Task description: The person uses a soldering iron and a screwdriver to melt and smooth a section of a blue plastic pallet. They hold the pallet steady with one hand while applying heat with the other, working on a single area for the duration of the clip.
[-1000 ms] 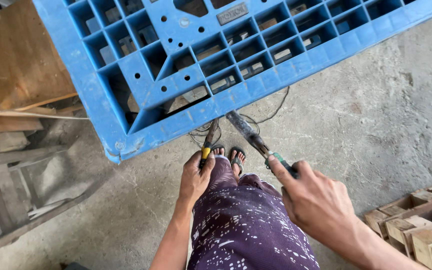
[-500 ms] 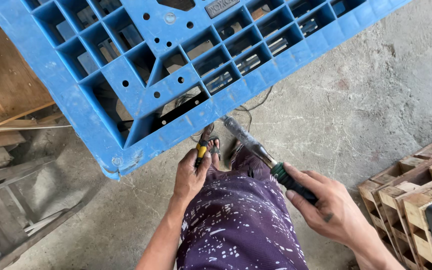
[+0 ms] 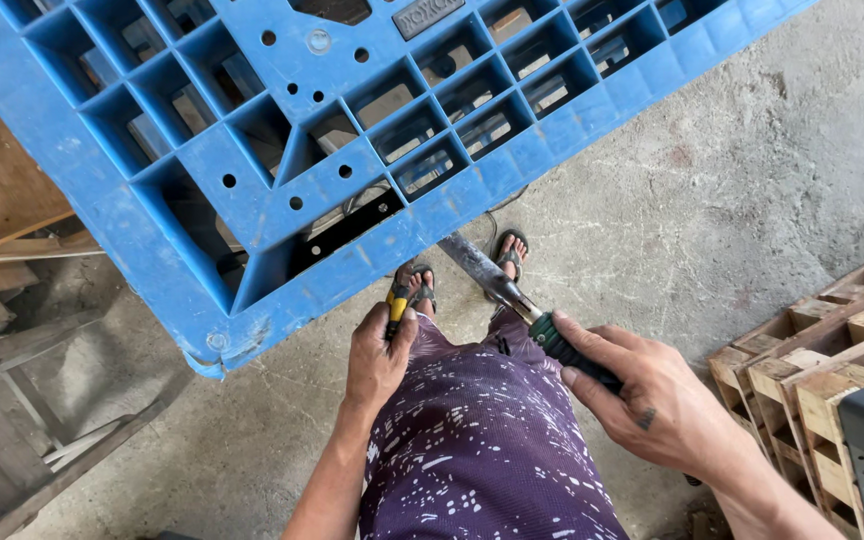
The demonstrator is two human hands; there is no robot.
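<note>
The left hand [image 3: 377,358] is clenched around a yellow-handled tool [image 3: 396,308] just under the blue pallet [image 3: 252,160] at 12 o'clock. The right hand [image 3: 652,400] grasps a green-handled tool [image 3: 542,330], its metal shaft pointing toward 11 o'clock under the pallet's edge.

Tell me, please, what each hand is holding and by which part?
The left hand grips a yellow-and-black-handled tool by its handle; the right hand holds a metal-shafted tool by its green-and-black grip.

The right hand [image 3: 657,400] and its tool [image 3: 512,295] have drawn back from the blue pallet [image 3: 282,150].
</note>
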